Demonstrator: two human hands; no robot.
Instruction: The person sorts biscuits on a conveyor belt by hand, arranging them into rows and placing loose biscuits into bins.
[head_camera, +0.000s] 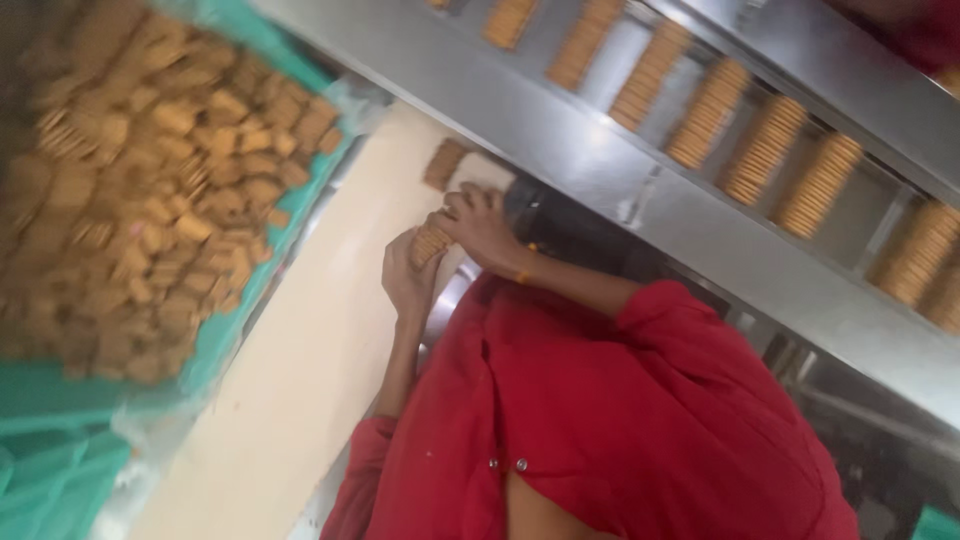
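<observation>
Red garment, rolled sleeves, orange wristband

Two bare hands; about ten rows of stacked tan round biscuits; one green plastic crate heaped with uncountable loose biscuits.

I see brushed, dully gleaming sheet metal in the slanted conveyor channel; its stacked biscuit rows look dry, matt and ridged at the edges. The short biscuit stack pressed between my left hand and right hand shows the same crumbly tan finish. Teal plastic crate, thin clear film liner, heaped matt loose biscuits; smooth cream belt; soft red cloth sleeve
</observation>
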